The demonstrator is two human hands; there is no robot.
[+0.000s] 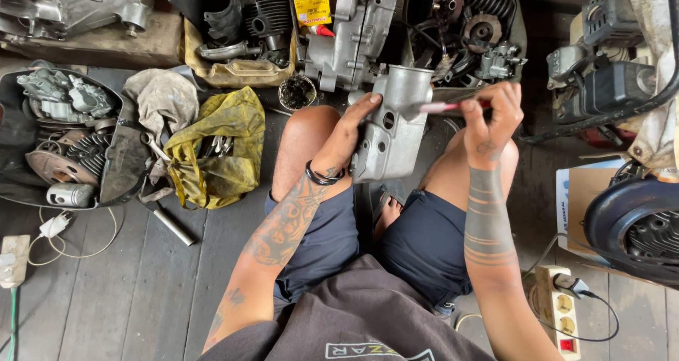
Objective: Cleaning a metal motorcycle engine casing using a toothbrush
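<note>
Head view, looking down: person sits w/ knees apart on a wooden floor (127,290), dark shorts, tattooed forearms. L hand (350,131) has its grip clenched on the side of a grey metal engine casing (392,124), thumb up on the rim, black wristband just behind it; casing stands upright btwn the knees, open mouth at top. R hand (495,120) grips a thin red-handled tool (445,107), fingers pinched round it, tip pointing across to the casing's upper edge, just beside the L thumb. Nearer than the R grip, by the elbow, a power strip (559,318) w/ a black plug in it. Out to the L-hand side of the L grip: yellow cloth bag (219,149) w/ wrenches showing inside, a dirty rag (163,96) next to it, then a black tray (124,163) holding engine parts, spring and a cylinder. Beyond both grips, farther off: a bigger crankcase (353,32), small yellow box (312,7), a bin of clutch parts and springs (474,21). Far R of the R grip: small engine unit (601,71), and a dark round fan cover (636,223) near a cardboard box.
</note>
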